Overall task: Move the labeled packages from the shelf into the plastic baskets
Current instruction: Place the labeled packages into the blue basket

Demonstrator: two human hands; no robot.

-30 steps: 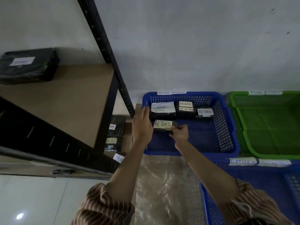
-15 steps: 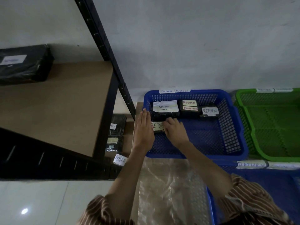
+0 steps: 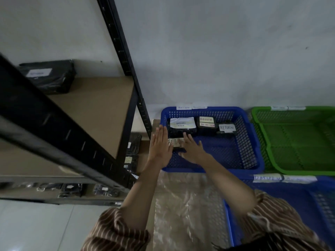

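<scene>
A blue plastic basket (image 3: 253,156) stands on the floor by the wall, holding three black packages along its far side, the rightmost one labelled RETURN (image 3: 226,128). A fourth small RETURN-labelled package (image 3: 175,143) lies at the basket's near left. My left hand (image 3: 160,147) is flat and open over the basket's left rim, just left of that package. My right hand (image 3: 193,150) is spread open over the package's right part, hiding much of it. One large black package (image 3: 49,76) with a white label rests on the brown shelf board (image 3: 90,113).
A black metal shelf frame (image 3: 125,57) runs diagonally at left, with more black packages on its lower level (image 3: 133,153). A green basket (image 3: 293,142) stands right of the blue one. Another blue basket (image 3: 290,205) and a clear plastic sheet (image 3: 184,205) lie nearer me.
My right hand has let go of the small RETURN package and spread flat over it. The left hand stays flat at the basket's left rim. My view has tilted slightly.
</scene>
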